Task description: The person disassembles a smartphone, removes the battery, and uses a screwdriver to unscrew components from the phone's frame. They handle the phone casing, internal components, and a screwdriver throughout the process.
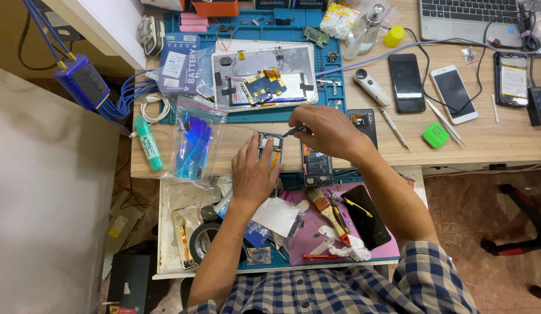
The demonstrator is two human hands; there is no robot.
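Observation:
An opened phone (pixel 270 143) with its back off lies at the wooden desk's front edge. My left hand (pixel 256 172) rests over its lower half and holds it steady. My right hand (pixel 327 131) pinches a thin metal tool (pixel 294 131) whose tip touches the phone's upper right corner. A second opened phone (pixel 317 166) lies just right of the first, partly under my right wrist.
A blue mat (pixel 334 93) holds a dismantled tablet (pixel 264 75). A bagged blue phone cover (pixel 195 145) and a green marker (pixel 148 143) lie left. Two phones (pixel 406 82) (pixel 453 93), a green box (pixel 436 135), a laptop (pixel 468 17) sit right. A pull-out tray (pixel 340 227) holds a brush, tape, tools.

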